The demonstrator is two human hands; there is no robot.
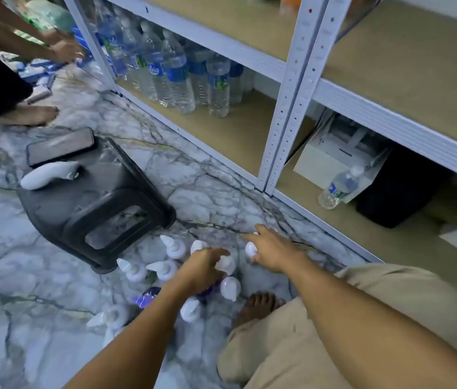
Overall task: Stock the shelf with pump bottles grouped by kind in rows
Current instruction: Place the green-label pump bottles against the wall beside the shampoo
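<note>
Marble floor [53, 276] beside the shelf [362, 109], and the pump bottles [165, 269] stand clustered by a black stool [89, 192]. Left hand [203, 266] curls round the middle pump top [226, 263]. Right hand [273, 251] grips the rightmost pump top [250, 249], forefinger stretched out. Water bottles [176, 71] line the bottom shelf.

The person's left hand [205, 266] and right hand [271, 252] are bare, and the 2 forearms [137, 332] are uncovered up to the frame's edge. A plain beige leg garment [278, 349], softly creased, covers the legs. 1 foot [258, 304] shows, bare.
</note>
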